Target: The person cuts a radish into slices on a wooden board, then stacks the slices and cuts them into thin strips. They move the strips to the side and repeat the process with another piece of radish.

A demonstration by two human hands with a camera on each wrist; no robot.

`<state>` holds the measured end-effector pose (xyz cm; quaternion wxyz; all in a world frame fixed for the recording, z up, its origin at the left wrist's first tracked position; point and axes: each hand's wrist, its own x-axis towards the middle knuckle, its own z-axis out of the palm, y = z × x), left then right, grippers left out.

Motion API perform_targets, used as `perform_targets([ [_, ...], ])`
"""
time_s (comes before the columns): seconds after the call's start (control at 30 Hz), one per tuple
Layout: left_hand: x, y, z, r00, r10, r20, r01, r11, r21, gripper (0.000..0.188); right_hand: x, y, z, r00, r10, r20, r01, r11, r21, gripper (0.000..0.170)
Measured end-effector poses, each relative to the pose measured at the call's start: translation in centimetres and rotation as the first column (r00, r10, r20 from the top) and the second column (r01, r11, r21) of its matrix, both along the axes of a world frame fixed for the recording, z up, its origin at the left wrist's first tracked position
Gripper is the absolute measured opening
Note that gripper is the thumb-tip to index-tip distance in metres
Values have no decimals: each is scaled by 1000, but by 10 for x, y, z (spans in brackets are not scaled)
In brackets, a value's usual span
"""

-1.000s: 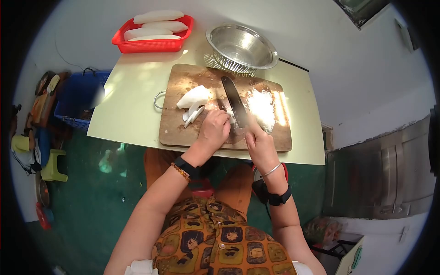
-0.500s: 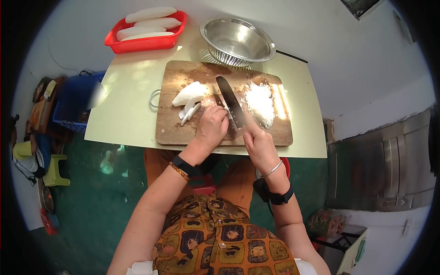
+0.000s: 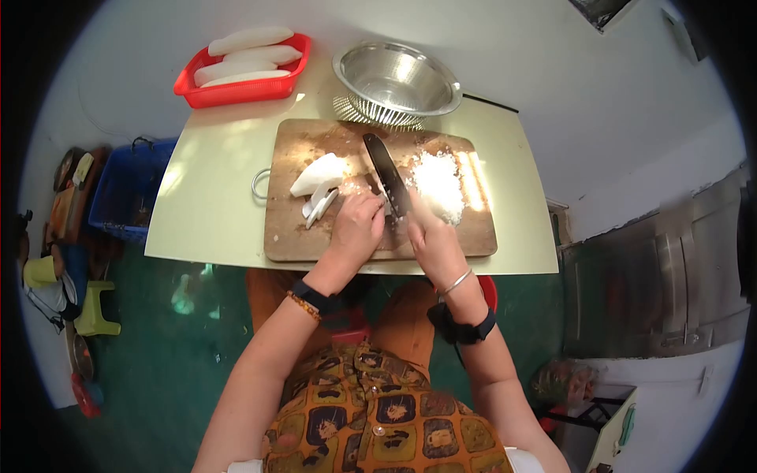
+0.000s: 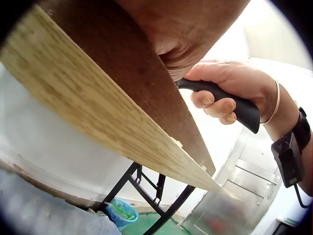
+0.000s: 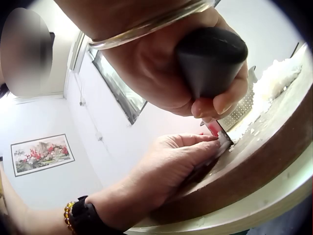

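My right hand (image 3: 435,243) grips the black handle (image 5: 210,61) of a kitchen knife, whose dark blade (image 3: 385,169) slants across the cutting board (image 3: 307,244). Just left of the blade, my left hand (image 3: 359,227) pinches a small white vegetable piece (image 5: 224,141) low over the board, fingertips right beside the blade. A larger peeled white chunk (image 3: 315,176) and several thin slices (image 3: 319,206) lie to the left of that hand. To the right of the knife spreads a heap of finely chopped white bits (image 3: 438,185). The left hand's fingertips are hidden in the left wrist view.
Behind the board, a steel bowl (image 3: 410,83) sits on a perforated steel colander (image 3: 371,115). A red plastic basket (image 3: 240,94) with several long peeled white vegetables stands at the back left of the pale table (image 3: 205,213). A metal ring (image 3: 259,184) sticks out from the board's left edge.
The head view has shifted slightly. The knife stays beside the left fingertips, and both hands have barely moved across the board. The chunk, slices and chopped heap look the same.
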<state>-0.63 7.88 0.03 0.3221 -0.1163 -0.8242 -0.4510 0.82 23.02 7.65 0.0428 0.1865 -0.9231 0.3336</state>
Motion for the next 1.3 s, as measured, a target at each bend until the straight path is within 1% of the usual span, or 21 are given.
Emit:
perform_targets([
  [0.07, 1, 0, 1, 1000, 5, 10, -5, 1000, 11, 15, 4, 3, 1, 999, -28, -21, 28, 1000, -10, 50],
  [0.17, 0, -2, -2, 999, 4, 40, -4, 1000, -19, 19, 6, 6, -5, 996, -12, -86, 1, 991, -131, 52],
  [0.23, -2, 0, -3, 1000, 11, 26, -10, 999, -52, 19, 6, 4, -9, 994, -61, -86, 54, 996, -72, 52],
  [0.27, -2, 0, 0, 991, -30, 128, 32, 999, -11, 18, 6, 1, -6, 994, -73, -82, 65, 993, -98, 52],
  [0.3, -2, -1, 0, 987, -46, 152, 48, 999, -8, 19, 9, -1, -4, 994, -85, -74, 75, 989, -127, 51],
  [0.33, -3, -2, -3, 996, -29, 80, 34, 998, -50, 21, 11, -3, -10, 990, -83, -110, 69, 989, -130, 51],
  [0.37, -6, -5, -11, 996, -19, 85, 26, 996, -91, 23, 10, -3, -13, 985, -69, -158, 49, 991, -126, 51],
  [0.53, -7, -7, -12, 992, -38, 117, 48, 995, -86, 22, 12, -2, -7, 995, -85, -56, 75, 984, -160, 52],
  [0.63, -18, -11, -31, 998, -44, 49, 48, 994, -96, 22, 14, -1, -8, 993, -96, -65, 83, 980, -178, 52],
  [0.7, -17, -9, -28, 990, -54, 129, 61, 997, -49, 22, 16, -1, -12, 989, -130, -70, 115, 976, -183, 51],
  [0.77, -11, -10, -21, 988, -71, 134, 82, 993, -81, 21, 22, -1, -13, 986, -153, -70, 134, 966, -222, 53],
  [0.83, -15, -9, -20, 991, -81, 104, 90, 993, -82, 21, 24, 1, -8, 984, -165, -65, 152, 973, -176, 54],
  [0.9, -19, -11, -28, 994, -94, 63, 98, 993, -66, 21, 20, 3, -8, 984, -144, -109, 120, 972, -203, 55],
  [1.0, -16, -9, -26, 997, -65, 50, 68, 995, -70, 21, 27, 1, -1, 988, -140, -71, 123, 971, -206, 56],
  [1.1, -14, -10, -24, 995, -74, 70, 82, 991, -105, 22, 19, 1, -14, 988, -103, -111, 85, 984, -158, 57],
  [1.13, -11, -7, -16, 989, -79, 123, 89, 993, -81, 23, 16, 1, -13, 934, -35, -356, 0, 995, -98, 50],
  [1.17, -10, -4, -9, 971, -87, 224, 99, 994, -45, 22, 14, 3, -14, 949, -36, -312, 19, 998, -57, 49],
  [1.2, -3, -2, 7, 975, -107, 195, 129, 986, -103, 22, 12, 5, -15, 960, -44, -276, 67, 995, 74, 49],
  [1.23, -6, -2, 1, 985, -90, 145, 107, 988, -111, 20, 10, 6, -16, 904, -7, -427, 33, 998, 54, 49],
  [1.27, -4, -3, -7, 999, -47, 10, 48, 994, -101, 20, 13, 7, -16, 971, -49, -235, 26, 995, -99, 48],
  [1.3, 1, -1, 5, 998, -30, 49, 33, 997, -75, 20, 16, 7, -12, 981, -70, -180, 42, 987, -154, 47],
])
